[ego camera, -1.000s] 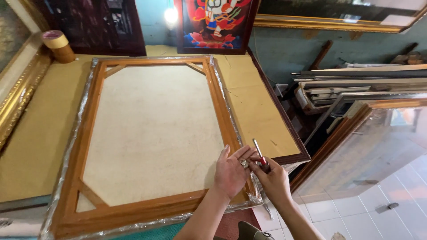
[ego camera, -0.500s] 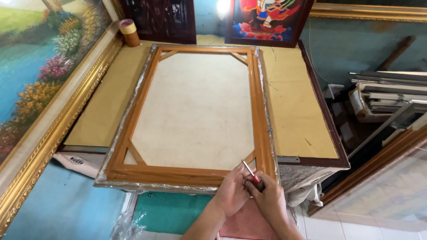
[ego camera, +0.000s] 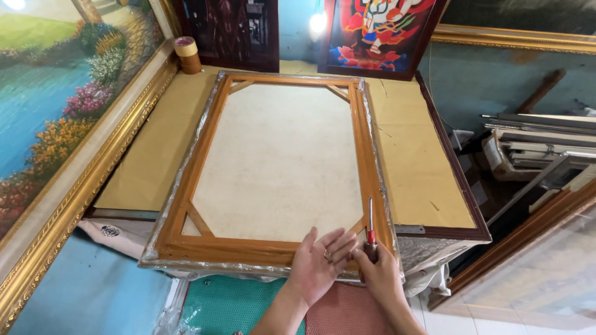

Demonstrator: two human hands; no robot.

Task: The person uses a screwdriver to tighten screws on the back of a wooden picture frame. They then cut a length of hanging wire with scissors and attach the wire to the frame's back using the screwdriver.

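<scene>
Wooden stretcher frame (ego camera: 273,248), orange-brown w/ diagonal corner braces and a cream canvas back, was laid face down on a tan board-covered worktable (ego camera: 422,186), its edges wrapped in clear plastic film. Both hands were placed at the frame's near right corner, close to the table's near edge. The left hand (ego camera: 320,263) was held open, fingers spread and laid flat on the lower rail, a ring seen on one finger. The right hand (ego camera: 380,276) was closed around a red-handled screwdriver (ego camera: 370,226), shaft pointed away from the person along the right rail. The tip's exact contact point couldn't be made out; it appeared to lie on or just over the wood near the corner brace.

Step in hand, as judged: work on the corner w/ the tool, probably at a fastener or at the wrap, w/ the frame pinned by the flat hand. Next move would call for steady downward pressure from the left hand and a controlled tip, kept off the canvas just beside it.

A gilt-framed landscape painting (ego camera: 56,124) was leaned along the table's left edge, a roll of brown tape (ego camera: 186,53) stood at the far left corner, and a colourful framed picture (ego camera: 379,34) was propped at the far edge.
</scene>
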